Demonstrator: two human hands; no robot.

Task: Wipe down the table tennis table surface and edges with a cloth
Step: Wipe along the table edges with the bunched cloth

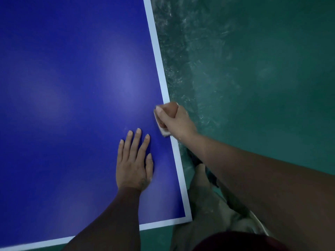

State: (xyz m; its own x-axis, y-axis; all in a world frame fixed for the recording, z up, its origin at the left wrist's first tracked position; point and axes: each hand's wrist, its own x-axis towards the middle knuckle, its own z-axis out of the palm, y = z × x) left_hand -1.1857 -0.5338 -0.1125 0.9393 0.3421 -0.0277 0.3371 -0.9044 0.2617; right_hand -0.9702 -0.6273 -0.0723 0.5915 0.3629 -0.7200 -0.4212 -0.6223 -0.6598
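A folded cloth (164,128) is gripped in the right hand (174,120), fingers curled round it, and is pressed against the white edge line of the blue table (72,78). The left hand (134,163) is laid flat on the tabletop, fingers straight.

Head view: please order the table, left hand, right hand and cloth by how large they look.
1. table
2. left hand, spread flat
3. right hand, curled; close to the left, so this order is unsure
4. cloth, mostly hidden under the right hand
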